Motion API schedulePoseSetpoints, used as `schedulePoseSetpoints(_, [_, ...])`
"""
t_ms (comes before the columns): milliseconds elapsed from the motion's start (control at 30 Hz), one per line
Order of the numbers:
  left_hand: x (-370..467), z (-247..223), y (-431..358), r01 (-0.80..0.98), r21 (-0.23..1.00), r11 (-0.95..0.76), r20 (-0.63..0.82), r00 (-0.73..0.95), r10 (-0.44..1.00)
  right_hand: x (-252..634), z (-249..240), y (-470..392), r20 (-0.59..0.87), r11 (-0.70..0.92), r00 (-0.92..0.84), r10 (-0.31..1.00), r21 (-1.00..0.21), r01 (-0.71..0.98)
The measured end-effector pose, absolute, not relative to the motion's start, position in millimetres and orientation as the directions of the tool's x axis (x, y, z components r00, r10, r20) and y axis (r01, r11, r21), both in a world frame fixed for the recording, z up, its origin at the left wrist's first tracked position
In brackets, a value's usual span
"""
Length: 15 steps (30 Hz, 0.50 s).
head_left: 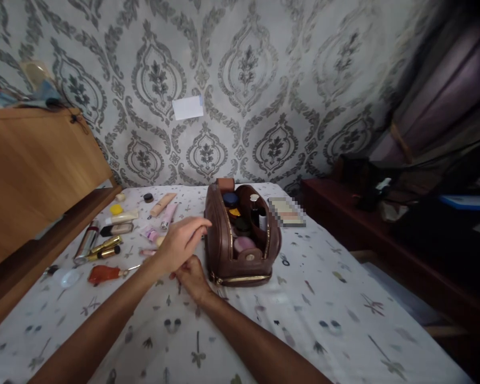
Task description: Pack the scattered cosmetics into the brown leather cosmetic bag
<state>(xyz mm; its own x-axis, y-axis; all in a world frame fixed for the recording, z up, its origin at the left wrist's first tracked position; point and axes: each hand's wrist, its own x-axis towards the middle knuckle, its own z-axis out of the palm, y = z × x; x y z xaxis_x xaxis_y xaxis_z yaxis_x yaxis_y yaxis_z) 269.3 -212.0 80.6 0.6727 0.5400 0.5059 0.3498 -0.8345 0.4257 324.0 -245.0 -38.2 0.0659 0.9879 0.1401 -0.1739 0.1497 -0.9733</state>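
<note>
A brown toiletry bag (240,266) with gold zips stands unzipped at the middle of the bed-like surface. Inside it are a dark blue lid (230,199), a pink round item (244,244) and a silver-capped bottle (254,202). Beside the bag's left wall is my left hand (182,241), its thumb and fingers slightly apart, fingertips close to the leather; contact is unclear. Just below it, near the bag's lower left corner, my right hand (192,276) has its fingers curled together. Whatever they pinch is hidden.
Cosmetics lie at left: a beige tube (162,204), a pink tube (168,215), an orange-red bottle (104,274), gold tubes (106,245) and a silver can (87,242). A blurred palette (287,212) is right of the bag. A wooden board (44,154) borders the left; patterned wallpaper stands behind.
</note>
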Motion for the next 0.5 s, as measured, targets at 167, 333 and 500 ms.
schedulePoseSetpoints(167, [239,32,-223,0.413,0.497,-0.763,0.432,0.645,0.630,325,-45,-241,0.182,0.194,0.106,0.977,-0.975,-0.110])
schedulePoseSetpoints(333, [229,5,-219,0.396,0.643,-0.656,0.424,0.529,0.735,325,-47,-238,0.218,0.224,0.112,0.969,-0.973,-0.049])
schedulePoseSetpoints(500, [223,-1,-218,0.417,0.629,-0.656,0.413,0.536,0.737,324,-48,-239,0.244,0.245,0.110,0.963,-0.969,0.002])
